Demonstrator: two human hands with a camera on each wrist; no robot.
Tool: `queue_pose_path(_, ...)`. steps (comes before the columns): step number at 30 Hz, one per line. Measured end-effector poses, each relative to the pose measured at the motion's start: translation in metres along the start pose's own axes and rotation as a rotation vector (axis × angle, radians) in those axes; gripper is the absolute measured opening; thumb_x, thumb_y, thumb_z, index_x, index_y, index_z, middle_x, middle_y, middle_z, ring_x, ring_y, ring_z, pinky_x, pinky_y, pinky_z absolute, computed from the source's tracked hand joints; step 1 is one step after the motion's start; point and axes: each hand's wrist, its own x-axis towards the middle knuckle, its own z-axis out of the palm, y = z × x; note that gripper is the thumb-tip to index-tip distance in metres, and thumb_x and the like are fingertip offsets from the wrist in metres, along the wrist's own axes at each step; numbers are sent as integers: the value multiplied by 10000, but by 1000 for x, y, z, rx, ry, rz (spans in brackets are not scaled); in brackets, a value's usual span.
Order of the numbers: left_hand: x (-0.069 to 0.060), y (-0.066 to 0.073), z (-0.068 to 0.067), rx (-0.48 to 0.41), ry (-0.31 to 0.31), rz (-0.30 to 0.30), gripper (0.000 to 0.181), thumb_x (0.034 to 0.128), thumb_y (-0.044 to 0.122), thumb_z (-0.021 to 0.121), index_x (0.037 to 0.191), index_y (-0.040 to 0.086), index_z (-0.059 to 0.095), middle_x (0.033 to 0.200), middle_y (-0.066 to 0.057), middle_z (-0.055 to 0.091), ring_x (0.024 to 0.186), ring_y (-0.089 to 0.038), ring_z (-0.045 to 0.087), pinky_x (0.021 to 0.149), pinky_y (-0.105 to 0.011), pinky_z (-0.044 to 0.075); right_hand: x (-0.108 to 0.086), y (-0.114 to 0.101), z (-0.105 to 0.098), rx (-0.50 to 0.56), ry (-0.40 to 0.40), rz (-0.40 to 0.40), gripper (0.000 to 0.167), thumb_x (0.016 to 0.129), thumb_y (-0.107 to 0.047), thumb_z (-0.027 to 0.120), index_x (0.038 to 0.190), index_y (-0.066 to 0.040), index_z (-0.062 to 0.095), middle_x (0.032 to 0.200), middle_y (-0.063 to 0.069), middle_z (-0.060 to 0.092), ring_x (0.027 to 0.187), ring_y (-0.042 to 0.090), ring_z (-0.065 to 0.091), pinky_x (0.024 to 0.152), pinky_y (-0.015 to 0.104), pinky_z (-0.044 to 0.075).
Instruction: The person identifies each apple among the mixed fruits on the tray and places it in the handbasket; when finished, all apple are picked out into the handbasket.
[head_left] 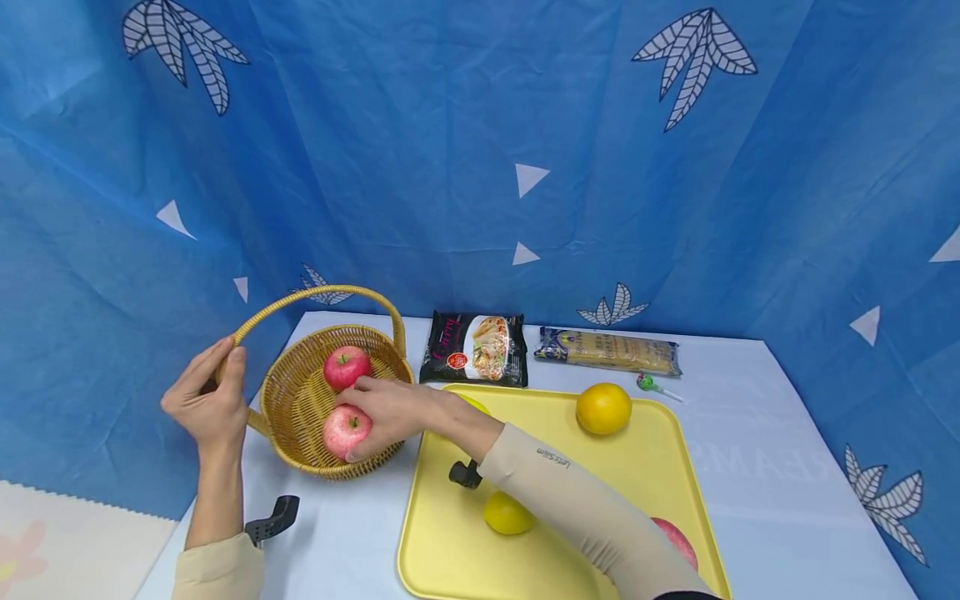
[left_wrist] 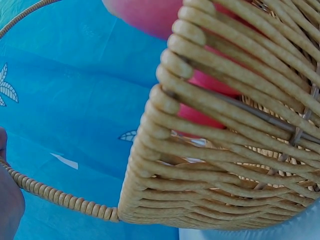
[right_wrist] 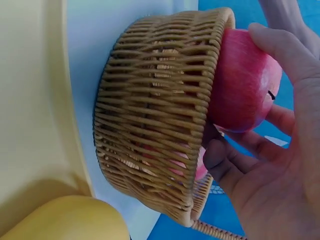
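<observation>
My left hand (head_left: 210,404) grips the arched handle (head_left: 322,292) of a wicker basket (head_left: 288,392), on the handle's left side. In the head view my right hand (head_left: 390,412) is over the basket, holding a red apple (head_left: 347,432) between thumb and fingers. The right wrist view shows this held apple (right_wrist: 245,80) at the basket's rim, with the thumb on one side of it. Another red apple (head_left: 347,367) lies inside the basket, just beyond the right hand's fingers. Through the weave in the left wrist view, red fruit (left_wrist: 200,120) shows in part.
A yellow tray (head_left: 427,533) stands right of the basket, bearing an orange-yellow fruit (head_left: 603,408), a lemon-like fruit (head_left: 508,513) and an apple (head_left: 677,542) partly behind the right sleeve. Behind are a black noodle packet (head_left: 476,350), a pasta packet (head_left: 607,350) and a lollipop (head_left: 656,386).
</observation>
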Motion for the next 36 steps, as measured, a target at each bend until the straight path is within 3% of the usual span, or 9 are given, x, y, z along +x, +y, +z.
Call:
queue_pose_path(10, 0, 0, 0, -20, -5, 6, 187, 795, -119, 756, 965, -185, 716, 923, -165, 769, 603, -20, 616, 577, -89, 496, 5, 3, 10, 9, -12, 3, 731, 806, -611, 746, 1425, -320, 487, 1267, -110, 439, 1082, -15, 441, 833, 111, 451)
queue_pose_path(20, -1, 0, 0, -30, 5, 1, 188, 791, -125, 755, 962, -190, 712, 924, -156, 771, 615, -27, 631, 591, -95, 510, 6, 11, 12, 21, -14, 63, 729, 795, -591, 756, 1427, -342, 494, 1241, -46, 427, 956, 37, 520, 745, 160, 477)
queue_pose_path(28, -1, -1, 0, -45, 8, 1, 192, 785, -133, 754, 959, -197, 708, 926, -164, 770, 612, -34, 636, 589, -99, 513, 7, 16, 13, -11, -10, 85, 756, 800, -578, 773, 1451, -321, 487, 1282, 20, 436, 921, 73, 539, 732, 189, 492)
queue_pose_path(36, 0, -5, 3, -112, 20, 25, 188, 774, -138, 750, 934, -223, 696, 890, -192, 762, 546, -44, 583, 529, -99, 468, 11, 17, 16, -107, 11, 84, 700, 797, -580, 780, 1395, -324, 522, 1199, 3, 429, 810, 104, 556, 636, 206, 484)
